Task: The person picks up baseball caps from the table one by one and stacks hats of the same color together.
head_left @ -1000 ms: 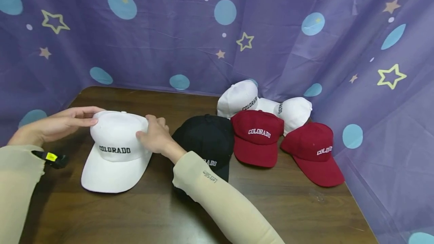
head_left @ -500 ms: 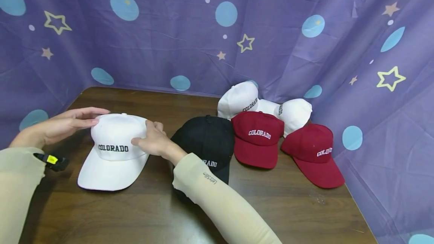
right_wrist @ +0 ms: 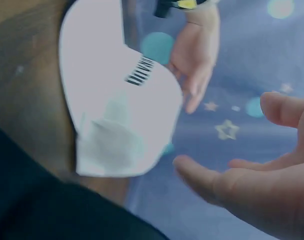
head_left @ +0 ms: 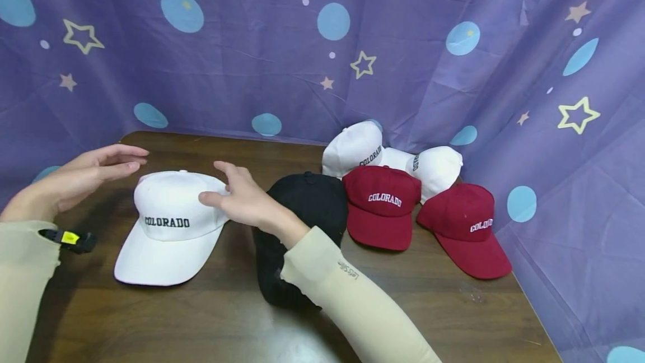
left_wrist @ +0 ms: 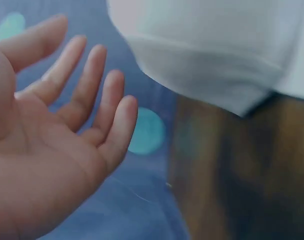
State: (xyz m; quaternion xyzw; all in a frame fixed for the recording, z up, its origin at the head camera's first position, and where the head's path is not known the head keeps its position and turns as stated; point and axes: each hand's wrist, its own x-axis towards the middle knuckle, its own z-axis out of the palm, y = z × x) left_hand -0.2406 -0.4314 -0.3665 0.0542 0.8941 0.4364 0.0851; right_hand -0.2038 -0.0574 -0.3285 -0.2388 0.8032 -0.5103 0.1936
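A white baseball cap [head_left: 173, 206] with black COLORADO lettering rests on the left of the table, its brim toward the near edge. My left hand [head_left: 83, 178] hovers at its upper left, apart from it, fingers loosely extended; the left wrist view shows the palm [left_wrist: 47, 150] bare. On the cap's right side, my right hand [head_left: 247, 198] has its thumb and fingers spread, with nothing held; a gap shows between it and the cap in the right wrist view. Under the right forearm lies a black cap [head_left: 307, 200], its lettering and part of its brim hidden.
Two red caps, one in the middle [head_left: 385, 206] and one farther right [head_left: 466, 228], lie on the wooden table [head_left: 201, 324]. Behind them are two white caps, one left [head_left: 353, 147] and one right [head_left: 438, 170]. A purple curtain [head_left: 242, 43] hangs behind the table.
Both hands have let go of the white cap; the left has lifted up and left, the right has drawn off to the right. The cap shifted slightly left earlier and now stays put.
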